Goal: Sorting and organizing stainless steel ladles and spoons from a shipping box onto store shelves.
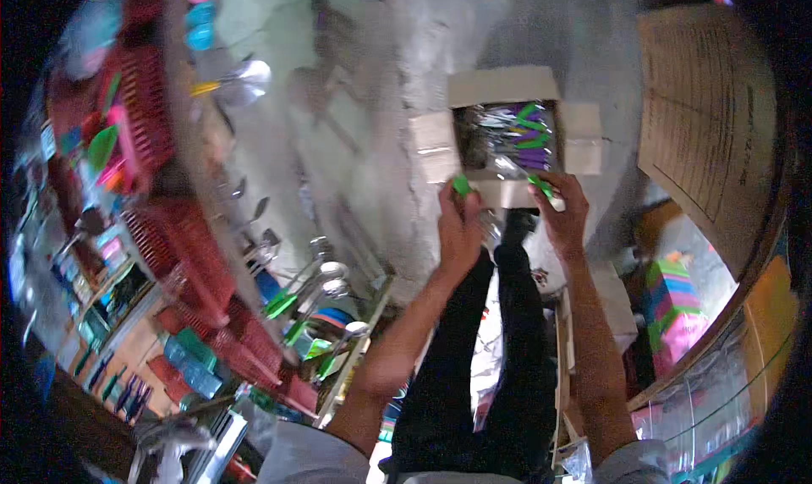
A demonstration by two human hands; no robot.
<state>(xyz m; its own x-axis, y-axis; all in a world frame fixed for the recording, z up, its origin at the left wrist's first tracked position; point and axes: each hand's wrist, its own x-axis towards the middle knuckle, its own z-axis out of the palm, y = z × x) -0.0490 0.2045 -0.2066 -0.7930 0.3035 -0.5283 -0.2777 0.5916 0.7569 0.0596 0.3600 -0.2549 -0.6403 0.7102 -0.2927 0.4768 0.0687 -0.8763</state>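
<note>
An open cardboard box (504, 83) stands on the floor before me, its flaps spread out. Inside lie several metal utensils with green and purple handles (531, 128). Near the box's near left corner, my left hand (462, 224) grips a green-handled utensil (460, 184); the rest of that utensil is unclear. At the near right corner my right hand (564, 211) holds another green-handled utensil (540, 184) between thumb and fingers, and its pale metal part points up and left over the box's near edge. Blur hides the exact kind of utensil.
Red plastic baskets (190, 249) line the left side. Ladles or spoons with green handles (282, 303) lie nearer me on the left. A large cardboard carton (704, 128) stands at the right, above stacked colourful goods (675, 300). My legs reach up to the box's near side.
</note>
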